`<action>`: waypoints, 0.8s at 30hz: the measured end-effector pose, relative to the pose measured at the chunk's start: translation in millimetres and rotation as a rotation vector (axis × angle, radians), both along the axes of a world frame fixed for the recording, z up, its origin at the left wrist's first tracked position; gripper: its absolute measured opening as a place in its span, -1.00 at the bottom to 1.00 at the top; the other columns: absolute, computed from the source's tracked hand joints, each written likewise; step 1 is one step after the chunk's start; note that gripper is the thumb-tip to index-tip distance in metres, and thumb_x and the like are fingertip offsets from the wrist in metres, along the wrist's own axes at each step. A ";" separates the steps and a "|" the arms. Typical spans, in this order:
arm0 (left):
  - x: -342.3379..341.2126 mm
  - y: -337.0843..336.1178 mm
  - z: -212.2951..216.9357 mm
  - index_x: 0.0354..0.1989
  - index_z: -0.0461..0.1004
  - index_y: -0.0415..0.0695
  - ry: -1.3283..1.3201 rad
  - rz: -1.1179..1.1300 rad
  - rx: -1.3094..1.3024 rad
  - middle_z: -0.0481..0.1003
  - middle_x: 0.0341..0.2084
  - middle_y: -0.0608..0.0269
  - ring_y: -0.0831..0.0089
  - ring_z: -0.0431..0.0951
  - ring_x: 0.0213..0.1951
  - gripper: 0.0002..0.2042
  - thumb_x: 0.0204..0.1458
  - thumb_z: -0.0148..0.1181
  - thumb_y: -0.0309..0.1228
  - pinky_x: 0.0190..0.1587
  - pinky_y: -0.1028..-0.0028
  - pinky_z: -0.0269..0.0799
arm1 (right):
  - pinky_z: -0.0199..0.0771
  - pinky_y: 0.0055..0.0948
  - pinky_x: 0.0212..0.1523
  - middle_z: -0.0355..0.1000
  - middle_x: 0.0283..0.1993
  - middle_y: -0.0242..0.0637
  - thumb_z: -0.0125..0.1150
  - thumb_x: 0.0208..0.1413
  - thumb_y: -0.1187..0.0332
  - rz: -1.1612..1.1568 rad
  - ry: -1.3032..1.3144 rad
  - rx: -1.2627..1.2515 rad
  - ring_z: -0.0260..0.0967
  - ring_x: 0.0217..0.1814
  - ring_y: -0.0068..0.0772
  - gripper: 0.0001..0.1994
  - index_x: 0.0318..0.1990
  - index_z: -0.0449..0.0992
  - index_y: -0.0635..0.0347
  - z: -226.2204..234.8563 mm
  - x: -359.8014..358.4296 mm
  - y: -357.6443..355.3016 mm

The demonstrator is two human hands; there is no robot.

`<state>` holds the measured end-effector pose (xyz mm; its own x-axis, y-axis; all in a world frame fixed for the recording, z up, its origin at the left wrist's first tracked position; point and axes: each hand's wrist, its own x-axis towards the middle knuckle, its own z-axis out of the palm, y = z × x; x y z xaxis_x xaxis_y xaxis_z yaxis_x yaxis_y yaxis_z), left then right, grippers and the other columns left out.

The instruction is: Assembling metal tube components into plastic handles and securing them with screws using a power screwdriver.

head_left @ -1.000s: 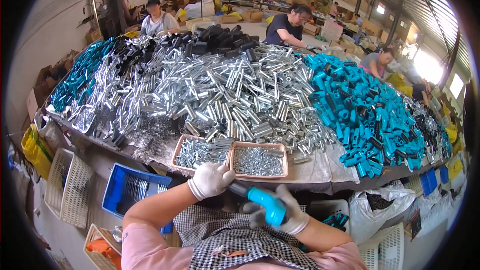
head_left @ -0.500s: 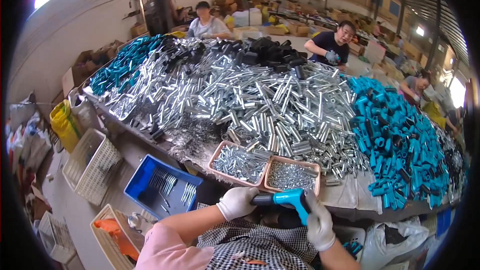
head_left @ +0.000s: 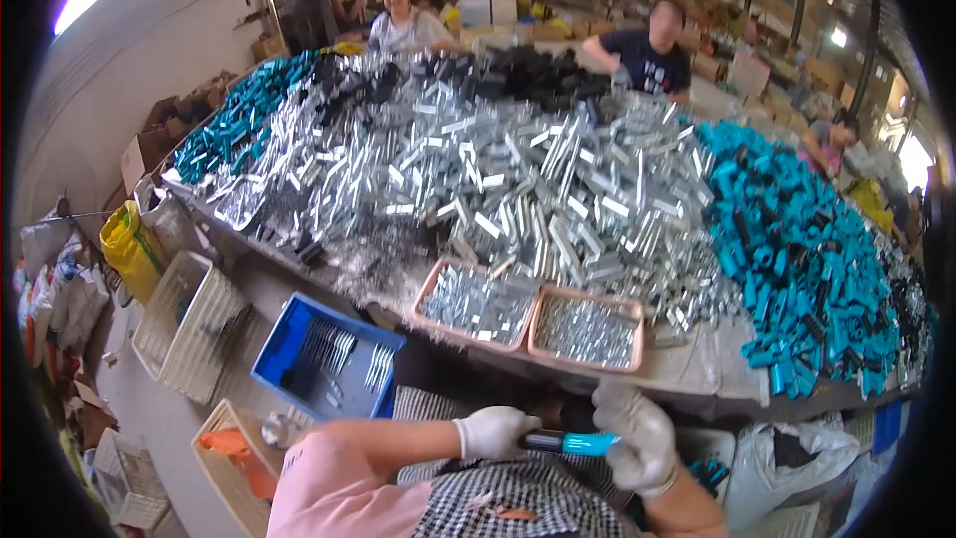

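Note:
Held level in front of my checked apron is a teal-and-black plastic handle [head_left: 583, 443]. My left hand [head_left: 495, 433], in a white glove, is closed round its black end. At the teal end is my gloved right hand [head_left: 642, 440], with the fingers above and the thumb below, curled about it; the tip is hidden in that hand. Just beyond my hands, on the table edge, stand two pink trays: the left tray [head_left: 418, 317] with slim metal parts, the right tray [head_left: 637, 357] with small metal pieces.
Metal tubes [head_left: 478, 169] heap the table, with teal handles [head_left: 797, 259] at right and black parts [head_left: 538, 75] behind. A blue crate [head_left: 274, 364] and pale baskets [head_left: 189, 339] stand at left. A white sack [head_left: 797, 473] is at right. Co-workers [head_left: 652, 55] are across the table.
The handle has turned, so its angled grip no longer shows pointing down. Both my hands have shifted slightly right and nearer me. The co-worker at far right has straightened up.

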<state>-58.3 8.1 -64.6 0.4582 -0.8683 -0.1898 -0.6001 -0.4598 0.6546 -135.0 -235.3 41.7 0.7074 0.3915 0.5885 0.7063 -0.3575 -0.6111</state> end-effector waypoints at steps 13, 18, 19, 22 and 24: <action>-19.7 -4.3 -38.8 -0.24 0.50 -0.05 0.102 -0.017 -0.214 0.54 -0.50 0.00 -0.05 0.57 -0.36 -0.78 -0.04 0.30 -0.28 -0.27 0.09 0.46 | 0.25 -0.25 0.34 0.49 0.14 0.05 -0.06 0.18 0.37 -0.228 0.150 0.116 0.40 0.27 -0.02 -0.57 0.11 0.48 0.48 -14.0 7.4 -4.5; 7.3 -2.0 -8.8 -0.35 0.46 -0.09 -0.001 0.214 -0.330 0.51 -0.55 -0.02 -0.08 0.55 -0.40 -0.82 -0.07 0.29 -0.31 -0.34 0.08 0.44 | 0.31 -0.29 0.29 0.48 0.11 0.05 -0.22 0.35 0.32 -0.432 0.551 0.689 0.43 0.19 -0.07 -0.56 0.12 0.44 0.56 -76.6 15.9 -34.6; 6.7 -3.0 -9.8 -0.35 0.47 -0.13 -0.007 0.243 -0.344 0.52 -0.55 -0.05 -0.08 0.56 -0.39 -0.80 -0.10 0.29 -0.32 -0.31 0.08 0.45 | 0.30 -0.29 0.30 0.48 0.11 0.09 -0.20 0.32 0.32 -0.438 0.522 0.692 0.43 0.18 -0.07 -0.55 0.11 0.44 0.58 -75.8 10.6 -32.3; 3.6 -1.3 -3.9 -0.33 0.55 -0.10 0.202 0.424 -0.265 0.57 -0.47 -0.03 0.00 0.61 -0.33 -0.81 -0.02 0.30 -0.26 -0.25 0.15 0.49 | 0.30 -0.28 0.30 0.48 0.11 0.10 -0.14 0.22 0.32 -0.490 0.487 0.297 0.44 0.19 -0.11 -0.52 0.12 0.44 0.58 -42.3 -1.5 -16.9; -1.0 2.6 -4.1 -0.32 0.56 -0.10 0.200 0.447 -0.264 0.58 -0.47 -0.03 0.00 0.61 -0.33 -0.81 0.00 0.29 -0.26 -0.24 0.16 0.49 | 0.29 -0.29 0.29 0.49 0.10 0.09 -0.09 0.18 0.33 -0.441 0.452 0.219 0.44 0.18 -0.12 -0.53 0.09 0.46 0.58 -41.4 -1.2 -9.8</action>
